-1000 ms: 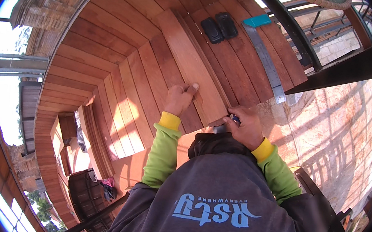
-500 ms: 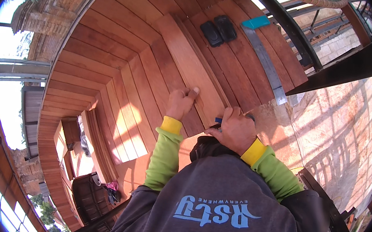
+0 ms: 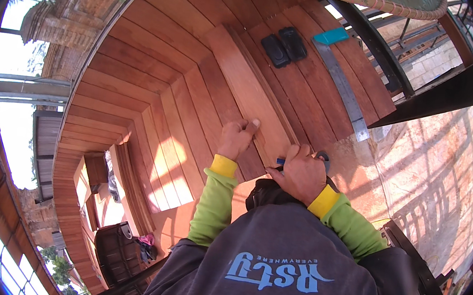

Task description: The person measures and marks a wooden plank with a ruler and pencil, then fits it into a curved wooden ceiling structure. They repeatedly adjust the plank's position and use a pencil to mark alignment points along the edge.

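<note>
One tool (image 3: 280, 161) mostly under right hand (image 3: 304, 176)

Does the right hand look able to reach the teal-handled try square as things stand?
Probably yes: the try square lies ahead and to the right of the right hand, with nothing visible blocking the way. That hand looks occupied, though, curled around a partly hidden blue-and-dark item.

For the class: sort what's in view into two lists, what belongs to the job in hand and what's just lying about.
Job in hand:
Plank, with the left hand on it
Blue-and-dark tool, mostly hidden by the right hand
Teal-handled square, untouched but probably for this work

Apparently lying about:
Two black objects beside the square, kind unclear
Pink-and-black bundle
</note>
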Action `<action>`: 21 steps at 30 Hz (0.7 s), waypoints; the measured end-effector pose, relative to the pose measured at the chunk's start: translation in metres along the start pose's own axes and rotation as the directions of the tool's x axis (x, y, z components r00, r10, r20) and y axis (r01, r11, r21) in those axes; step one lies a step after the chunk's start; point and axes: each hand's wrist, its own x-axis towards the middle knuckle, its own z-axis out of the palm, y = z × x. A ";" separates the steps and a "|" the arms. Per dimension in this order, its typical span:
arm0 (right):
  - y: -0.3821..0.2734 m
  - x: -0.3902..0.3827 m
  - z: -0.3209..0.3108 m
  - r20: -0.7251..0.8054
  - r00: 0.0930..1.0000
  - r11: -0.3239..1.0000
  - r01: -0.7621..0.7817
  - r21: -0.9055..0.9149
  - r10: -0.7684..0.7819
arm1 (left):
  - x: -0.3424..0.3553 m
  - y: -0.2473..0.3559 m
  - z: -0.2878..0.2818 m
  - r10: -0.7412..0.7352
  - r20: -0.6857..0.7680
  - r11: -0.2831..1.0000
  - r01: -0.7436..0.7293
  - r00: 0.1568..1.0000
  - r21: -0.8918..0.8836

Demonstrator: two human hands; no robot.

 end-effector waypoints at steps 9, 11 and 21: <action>0.000 -0.002 0.007 0.011 1.000 0.999 -0.027 0.042 0.027 | 0.033 0.016 -0.005 0.150 -0.217 0.966 -0.097 0.964 0.238; 0.000 -0.003 0.009 0.018 0.999 0.998 -0.032 0.048 0.031 | 0.043 0.033 -0.005 0.170 -0.299 0.965 -0.096 0.939 0.246; 0.001 -0.002 0.012 -0.017 1.000 0.999 0.014 0.037 -0.013 | 0.139 0.072 -0.016 0.022 -0.573 0.990 0.062 0.819 0.126</action>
